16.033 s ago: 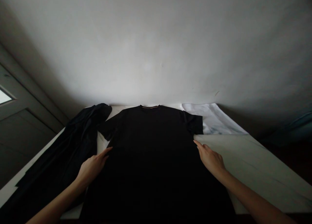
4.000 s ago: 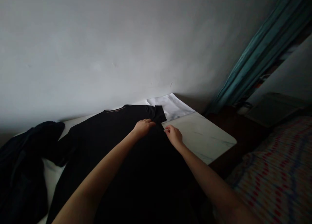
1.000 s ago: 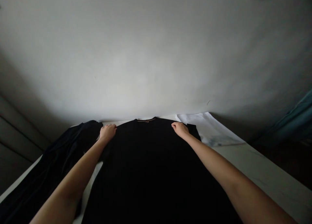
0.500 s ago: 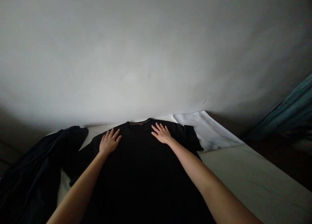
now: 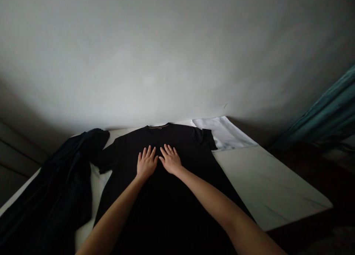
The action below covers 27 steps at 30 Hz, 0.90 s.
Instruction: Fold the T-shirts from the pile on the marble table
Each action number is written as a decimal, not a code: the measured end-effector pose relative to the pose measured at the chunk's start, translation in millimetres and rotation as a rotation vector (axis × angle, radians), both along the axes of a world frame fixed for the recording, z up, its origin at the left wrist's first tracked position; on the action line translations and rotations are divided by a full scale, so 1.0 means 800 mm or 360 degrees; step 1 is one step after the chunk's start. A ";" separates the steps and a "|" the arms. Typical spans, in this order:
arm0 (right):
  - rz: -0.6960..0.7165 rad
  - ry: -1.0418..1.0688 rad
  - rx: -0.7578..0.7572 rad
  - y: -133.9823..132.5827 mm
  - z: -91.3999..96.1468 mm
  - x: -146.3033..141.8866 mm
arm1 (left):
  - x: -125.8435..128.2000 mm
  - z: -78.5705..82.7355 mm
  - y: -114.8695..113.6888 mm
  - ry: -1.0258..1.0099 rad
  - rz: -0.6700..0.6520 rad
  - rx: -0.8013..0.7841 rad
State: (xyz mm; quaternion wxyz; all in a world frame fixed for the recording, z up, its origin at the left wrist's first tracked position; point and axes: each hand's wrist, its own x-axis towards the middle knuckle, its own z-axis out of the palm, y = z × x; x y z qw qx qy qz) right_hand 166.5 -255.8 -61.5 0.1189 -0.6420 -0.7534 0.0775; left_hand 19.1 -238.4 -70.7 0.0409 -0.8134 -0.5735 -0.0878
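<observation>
While left hand (image 5: 146, 163), right hand (image 5: 170, 159) press black T-shirt (image 5: 177, 136), collar label (image 5: 158, 127) unreadable.

- We look from a head-worn camera, facing forward and down.
- The left hand (image 5: 146, 162) and right hand (image 5: 170, 159) lie close below us, with the surface (image 5: 273, 184) and wall (image 5: 166, 55) ahead.

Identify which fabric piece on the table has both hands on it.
The black T-shirt, spread flat under the left hand and right hand; the crumpled dark garment lies to its left, the white cloth beyond its sleeve, both untouched.
</observation>
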 end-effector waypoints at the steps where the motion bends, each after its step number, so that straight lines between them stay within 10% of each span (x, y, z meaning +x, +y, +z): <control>1: 0.0003 -0.0009 0.0031 -0.017 -0.002 0.020 | -0.022 -0.002 -0.008 0.0010 0.0018 0.0001; 6: -0.0355 -0.0083 0.0042 -0.080 0.003 0.149 | -0.137 0.009 -0.017 0.0130 0.0033 -0.0062; 9: -0.0576 -0.0114 0.0042 -0.101 0.011 0.177 | -0.149 0.024 -0.023 0.0230 0.0013 -0.0103; 13: -0.0616 -0.0137 0.0110 -0.121 0.015 0.106 | -0.084 0.038 -0.062 0.0216 0.0178 -0.0031; 19: 0.0146 0.0045 0.0047 -0.185 0.002 -0.018 | -0.022 0.014 -0.156 0.0041 -0.0343 -0.0087; 27: -0.0249 -0.0178 0.0153 -0.289 -0.028 0.146 | -0.206 -0.006 -0.217 0.0109 -0.0254 0.0005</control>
